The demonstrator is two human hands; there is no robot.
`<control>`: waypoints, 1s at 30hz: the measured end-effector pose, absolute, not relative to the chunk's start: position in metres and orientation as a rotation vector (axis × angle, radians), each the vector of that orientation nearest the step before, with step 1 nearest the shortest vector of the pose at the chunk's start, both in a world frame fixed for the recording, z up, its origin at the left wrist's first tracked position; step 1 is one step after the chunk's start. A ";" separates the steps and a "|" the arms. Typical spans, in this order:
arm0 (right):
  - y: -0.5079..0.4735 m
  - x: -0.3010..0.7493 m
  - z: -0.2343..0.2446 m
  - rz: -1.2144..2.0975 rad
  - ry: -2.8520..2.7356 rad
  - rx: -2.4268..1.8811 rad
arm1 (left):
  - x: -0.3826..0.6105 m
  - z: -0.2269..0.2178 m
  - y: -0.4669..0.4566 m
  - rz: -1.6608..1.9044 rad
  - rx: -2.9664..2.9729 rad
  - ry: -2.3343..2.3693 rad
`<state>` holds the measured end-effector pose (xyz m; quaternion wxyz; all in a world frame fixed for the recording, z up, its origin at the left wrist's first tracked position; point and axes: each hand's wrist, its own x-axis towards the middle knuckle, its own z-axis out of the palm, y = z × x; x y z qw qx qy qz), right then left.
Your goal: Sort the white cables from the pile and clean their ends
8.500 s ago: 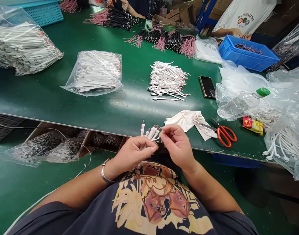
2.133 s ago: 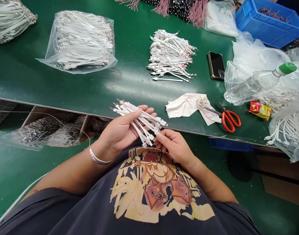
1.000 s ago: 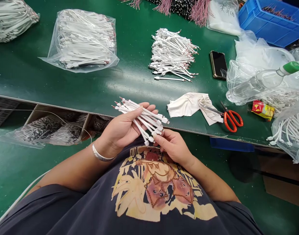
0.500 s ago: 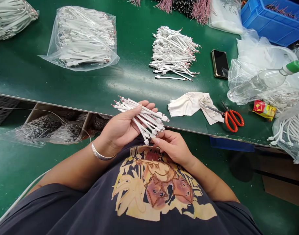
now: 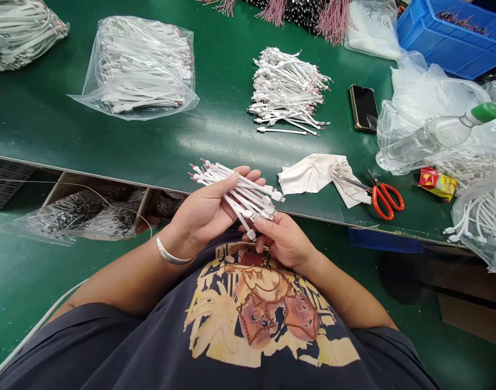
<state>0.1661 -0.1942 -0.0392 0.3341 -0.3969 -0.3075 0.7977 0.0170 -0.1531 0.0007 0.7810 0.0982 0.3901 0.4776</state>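
Note:
A bunch of short white cables (image 5: 248, 196) lies across my left hand (image 5: 207, 208), with the thumb pressed over it. Bare reddish wire ends point up and left, and the plugs fan out to the lower right. My right hand (image 5: 288, 238) is at the plug ends, its thumb and fingers closed on the lower plugs; the fingertips are partly hidden. Both hands are in front of my body at the table's near edge. Beyond them, a loose pile of similar white cables (image 5: 286, 89) rests on the green table (image 5: 223, 135).
To the right lie a white cloth (image 5: 313, 173), red-handled scissors (image 5: 386, 197), a phone (image 5: 364, 108) and a clear bottle (image 5: 435, 135) with a green cap. A bag of cables (image 5: 142, 65) is at the left. A blue bin (image 5: 446, 46) stands at the back right.
Both hands and the bunch have shifted slightly to the right. The right fingers have moved on the plugs, and one cable now sticks out lower than the others.

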 end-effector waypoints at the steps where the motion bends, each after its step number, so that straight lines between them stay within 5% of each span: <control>1: -0.193 0.166 -0.038 2.112 -0.778 -1.029 | 0.017 0.000 -0.152 1.031 0.214 0.841; 22: -0.185 0.158 -0.038 1.999 -0.890 -1.129 | 0.013 -0.003 -0.136 1.026 0.212 0.860; 30: -0.194 0.182 -0.050 2.280 -0.916 -1.071 | 0.008 0.029 -0.111 1.131 0.680 0.893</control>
